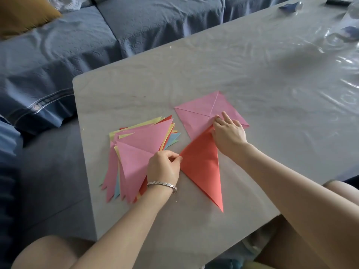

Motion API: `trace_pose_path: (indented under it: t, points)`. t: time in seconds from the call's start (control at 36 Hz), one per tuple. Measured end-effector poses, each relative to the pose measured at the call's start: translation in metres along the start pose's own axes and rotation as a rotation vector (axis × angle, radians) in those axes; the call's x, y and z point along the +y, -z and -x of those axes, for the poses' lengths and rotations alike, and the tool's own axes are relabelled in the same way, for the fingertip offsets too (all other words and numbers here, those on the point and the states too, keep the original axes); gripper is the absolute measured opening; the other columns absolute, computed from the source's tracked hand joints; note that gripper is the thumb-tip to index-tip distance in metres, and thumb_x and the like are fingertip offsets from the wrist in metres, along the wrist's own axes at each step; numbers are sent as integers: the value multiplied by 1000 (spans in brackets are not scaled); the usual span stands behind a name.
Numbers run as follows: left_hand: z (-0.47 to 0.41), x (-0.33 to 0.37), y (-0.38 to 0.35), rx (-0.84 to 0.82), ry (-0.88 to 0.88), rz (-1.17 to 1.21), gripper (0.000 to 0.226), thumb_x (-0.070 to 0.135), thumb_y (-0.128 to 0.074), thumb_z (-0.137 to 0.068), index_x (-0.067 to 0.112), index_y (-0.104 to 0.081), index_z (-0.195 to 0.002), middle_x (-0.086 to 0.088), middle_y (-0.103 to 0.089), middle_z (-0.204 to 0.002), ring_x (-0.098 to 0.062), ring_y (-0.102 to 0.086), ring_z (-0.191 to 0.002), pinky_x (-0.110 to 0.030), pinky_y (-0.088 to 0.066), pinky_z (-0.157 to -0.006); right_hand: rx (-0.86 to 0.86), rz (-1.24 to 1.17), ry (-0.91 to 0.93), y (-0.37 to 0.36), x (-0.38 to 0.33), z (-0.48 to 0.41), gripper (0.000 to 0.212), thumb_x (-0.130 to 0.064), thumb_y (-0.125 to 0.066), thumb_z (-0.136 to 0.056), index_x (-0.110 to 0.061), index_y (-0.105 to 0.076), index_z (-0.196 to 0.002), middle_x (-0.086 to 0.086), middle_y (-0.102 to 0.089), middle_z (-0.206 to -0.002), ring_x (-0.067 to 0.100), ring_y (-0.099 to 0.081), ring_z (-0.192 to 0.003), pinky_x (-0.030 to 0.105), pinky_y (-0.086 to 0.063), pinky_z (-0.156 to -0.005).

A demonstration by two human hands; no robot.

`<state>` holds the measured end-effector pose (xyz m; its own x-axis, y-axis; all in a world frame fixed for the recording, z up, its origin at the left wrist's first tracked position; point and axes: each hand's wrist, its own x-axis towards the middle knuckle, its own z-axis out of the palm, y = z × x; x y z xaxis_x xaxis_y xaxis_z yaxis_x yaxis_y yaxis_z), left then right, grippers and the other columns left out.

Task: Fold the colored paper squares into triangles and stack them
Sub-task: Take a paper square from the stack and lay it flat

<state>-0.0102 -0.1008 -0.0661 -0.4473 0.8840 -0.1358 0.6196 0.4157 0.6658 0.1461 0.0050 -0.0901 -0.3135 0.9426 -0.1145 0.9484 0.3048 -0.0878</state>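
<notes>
Behind grey table [194, 65] — blue sofa [77, 45]

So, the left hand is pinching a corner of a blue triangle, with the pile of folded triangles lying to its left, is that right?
Not quite: the head view shows the left hand pinching a corner of a red triangle, not a blue one. The pile of folded triangles does lie to its left.

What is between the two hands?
The red triangle: the left hand pinches its side corner and the right hand touches its top corner, over the pink square. The head view shows it.
</notes>
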Motion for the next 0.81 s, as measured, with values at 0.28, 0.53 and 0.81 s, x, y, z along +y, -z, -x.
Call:
trace_pose_path:
  t: [0.28,0.53,0.81]
  points:
    - [1,-1,0,20,-2,10,7,14,-67,-78,12,-74,-78,-1,-72,-82,-20,-63,-79,-20,-37,-62,-60,-132,78,-1,16,37,84,-54,-46,-89,-9,-7,-148,3,1,-157,17,12,-143,32,1,-115]
    - [0,-2,0,24,-28,8,7,12,-67,-78,10,-74,-78,-1,-72,-81,-13,-53,-68,-17,-30,-56,-159,-179,158,-1,28,90,107,-69,-57,-72,-16,-4,-149,-5,5,-156,3,24,-134,27,8,-114]
    - [1,-3,-1,19,-40,-1,7,15,-67,-79,11,-73,-80,-2,-72,-81,-12,-52,-67,-17,-32,-58,-169,-467,101,4,10,87,81,-46,-60,-84,-19,-16,-147,-7,-12,-155,6,3,-143,23,4,-113]
